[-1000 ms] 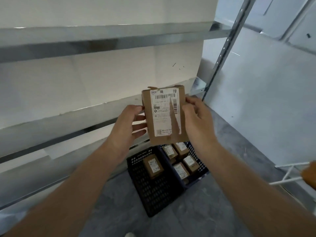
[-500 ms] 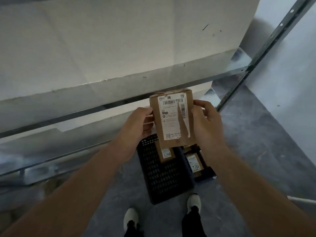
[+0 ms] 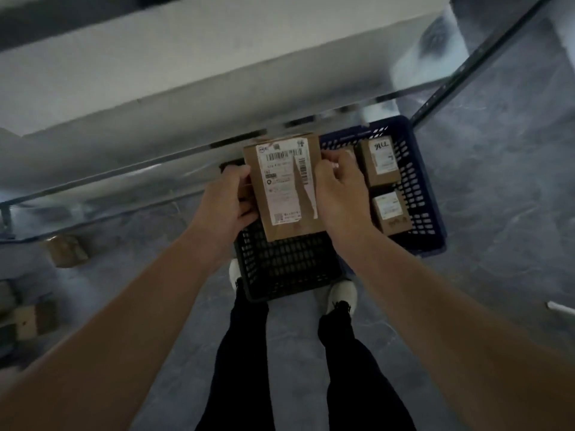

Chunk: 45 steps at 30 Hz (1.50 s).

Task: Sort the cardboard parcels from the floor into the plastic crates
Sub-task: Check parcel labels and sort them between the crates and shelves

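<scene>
I log: mottled grey floor (image 3: pixel 504 213); metal shelf (image 3: pixel 109 154) running across; perforated upright (image 3: pixel 485 56) at right; pale wall panel (image 3: pixel 217 51) above (dim, soft light throughout).

You wear black trousers (image 3: pixel 357 384), slim down both legs, and white shoes (image 3: pixel 342 294) below the dark cuffs. Your forearms (image 3: pixel 149 306) are bare from the wrists to the lower edge, and your left hand (image 3: pixel 224 197) and right hand (image 3: pixel 342 194) are bare too

The label (image 3: pixel 281 185) on the held parcel (image 3: pixel 292 231) shows barcodes; print unreadable.
</scene>
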Motion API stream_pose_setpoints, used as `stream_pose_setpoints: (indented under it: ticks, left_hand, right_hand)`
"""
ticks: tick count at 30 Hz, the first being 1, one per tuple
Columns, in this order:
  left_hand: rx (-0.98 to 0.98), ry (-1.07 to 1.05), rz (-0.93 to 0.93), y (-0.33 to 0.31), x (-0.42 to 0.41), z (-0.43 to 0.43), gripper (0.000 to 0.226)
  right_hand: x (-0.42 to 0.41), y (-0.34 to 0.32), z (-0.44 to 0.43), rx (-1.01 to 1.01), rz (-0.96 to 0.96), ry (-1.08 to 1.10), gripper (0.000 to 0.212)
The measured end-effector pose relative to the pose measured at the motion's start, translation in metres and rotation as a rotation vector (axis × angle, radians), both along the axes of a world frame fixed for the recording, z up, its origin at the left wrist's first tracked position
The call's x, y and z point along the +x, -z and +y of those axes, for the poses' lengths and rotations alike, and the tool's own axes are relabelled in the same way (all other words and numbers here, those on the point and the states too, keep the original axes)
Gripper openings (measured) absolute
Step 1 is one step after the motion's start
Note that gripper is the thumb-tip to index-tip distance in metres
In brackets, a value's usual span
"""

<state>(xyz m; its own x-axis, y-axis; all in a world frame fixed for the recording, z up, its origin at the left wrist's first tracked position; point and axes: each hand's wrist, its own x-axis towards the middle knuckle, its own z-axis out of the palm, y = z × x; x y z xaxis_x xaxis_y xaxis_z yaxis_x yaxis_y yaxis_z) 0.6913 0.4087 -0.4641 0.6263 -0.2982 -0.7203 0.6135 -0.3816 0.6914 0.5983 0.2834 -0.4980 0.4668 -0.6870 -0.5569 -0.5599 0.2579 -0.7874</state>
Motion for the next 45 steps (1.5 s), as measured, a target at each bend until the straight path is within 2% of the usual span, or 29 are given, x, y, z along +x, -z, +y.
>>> stream_pose_setpoints:
  ticks: [5,8,12,14,17,21,25,27,32,38,42,45]
  left_hand:
    - [0.07,0.03,0.061,0.116,0.0,0.003,0.035]
    - [0.112,0.03,0.128,0.183,-0.005,0.01,0.046]
    - [0.148,-0.006,0.228,0.252,-0.02,0.023,0.029]
    - [0.151,-0.045,0.257,0.282,-0.03,0.028,0.028]
    - [0.166,-0.088,0.291,0.329,-0.041,0.035,0.03]
    - [0.177,-0.128,0.328,0.391,-0.049,0.034,0.028]
    - [0.179,-0.181,0.369,0.443,-0.057,0.03,0.029]
    - [0.178,-0.197,0.396,0.464,-0.061,0.028,0.032]
    - [0.163,-0.221,0.438,0.502,-0.06,0.024,0.033]
    - [0.137,-0.225,0.461,0.526,-0.059,0.014,0.037]
    - [0.12,-0.22,0.478,0.529,-0.06,0.01,0.037]
    - [0.104,-0.195,0.474,0.52,-0.06,0.012,0.039]
  right_hand:
    - [-0.009,0.115,0.013,0.03,0.113,-0.004,0.027]
    - [-0.017,0.181,0.027,0.075,0.177,0.0,0.03]
    - [-0.029,0.261,0.049,0.108,0.266,-0.021,0.078]
    - [-0.033,0.297,0.06,0.123,0.292,-0.033,0.088]
    - [-0.037,0.343,0.072,0.138,0.327,-0.056,0.089]
    - [-0.041,0.387,0.072,0.152,0.37,-0.109,0.075]
    - [-0.046,0.429,0.067,0.162,0.446,-0.122,0.073]
    - [-0.049,0.45,0.066,0.19,0.473,-0.12,0.068]
    - [-0.052,0.493,0.056,0.178,0.483,-0.165,0.042]
    - [-0.047,0.521,0.055,0.182,0.513,-0.156,0.054]
    - [-0.052,0.526,0.055,0.156,0.496,-0.167,0.051]
    - [-0.053,0.519,0.059,0.141,0.474,-0.147,0.067]
